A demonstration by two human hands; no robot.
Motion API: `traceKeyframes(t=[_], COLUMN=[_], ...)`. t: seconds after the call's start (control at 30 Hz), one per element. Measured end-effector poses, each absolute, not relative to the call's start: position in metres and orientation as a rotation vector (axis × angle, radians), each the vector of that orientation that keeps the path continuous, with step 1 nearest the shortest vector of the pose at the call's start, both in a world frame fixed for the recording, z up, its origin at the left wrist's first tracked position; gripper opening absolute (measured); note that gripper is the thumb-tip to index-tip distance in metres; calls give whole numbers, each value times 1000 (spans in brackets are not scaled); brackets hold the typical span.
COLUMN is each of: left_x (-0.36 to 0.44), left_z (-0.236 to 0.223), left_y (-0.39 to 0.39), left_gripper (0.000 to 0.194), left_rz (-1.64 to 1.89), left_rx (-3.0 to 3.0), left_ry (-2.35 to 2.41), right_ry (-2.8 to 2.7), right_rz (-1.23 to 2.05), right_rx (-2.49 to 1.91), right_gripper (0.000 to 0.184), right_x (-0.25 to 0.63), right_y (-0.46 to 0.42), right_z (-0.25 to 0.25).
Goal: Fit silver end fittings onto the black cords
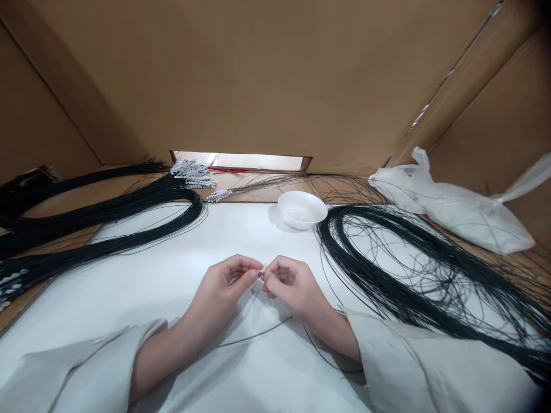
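Observation:
Near the middle of the white work surface, my left hand (230, 281) and my right hand (293, 284) meet fingertip to fingertip. Each is closed in a pinch. Between them shows a tiny dark bit that looks like the end of a thin black cord (256, 337); its detail is too small to make out. Lengths of this cord run beneath my hands and past my right wrist. Just beyond my hands stands a white bowl (302, 209) with small pale bits in it.
A big bundle of black cords (387, 287) lies right, more bundles (129, 223) left. White-tipped cord ends (193, 173) lie at the back near a red strip (228, 170). A white plastic bag (469, 212) sits back right. Cardboard walls (258, 74) surround the surface.

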State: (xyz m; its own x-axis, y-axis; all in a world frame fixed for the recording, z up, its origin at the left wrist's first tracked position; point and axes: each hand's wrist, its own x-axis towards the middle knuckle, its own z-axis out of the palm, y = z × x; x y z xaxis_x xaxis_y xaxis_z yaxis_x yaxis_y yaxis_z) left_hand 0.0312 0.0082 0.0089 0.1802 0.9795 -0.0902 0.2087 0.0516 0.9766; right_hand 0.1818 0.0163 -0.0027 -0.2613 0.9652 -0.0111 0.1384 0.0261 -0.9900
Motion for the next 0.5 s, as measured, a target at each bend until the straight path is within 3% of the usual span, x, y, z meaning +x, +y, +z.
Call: traceKeyframes(t=[0.5], left_x=[32], left_z=[9], left_y=[9], left_gripper=[15], left_rz=[915], left_rx=[1356], left_ry=[1249], right_ry=[-1492], right_rz=[1336], right_rx=[-1198], right_gripper=[6], right_x=[182], right_y=[15], right_z=[-1])
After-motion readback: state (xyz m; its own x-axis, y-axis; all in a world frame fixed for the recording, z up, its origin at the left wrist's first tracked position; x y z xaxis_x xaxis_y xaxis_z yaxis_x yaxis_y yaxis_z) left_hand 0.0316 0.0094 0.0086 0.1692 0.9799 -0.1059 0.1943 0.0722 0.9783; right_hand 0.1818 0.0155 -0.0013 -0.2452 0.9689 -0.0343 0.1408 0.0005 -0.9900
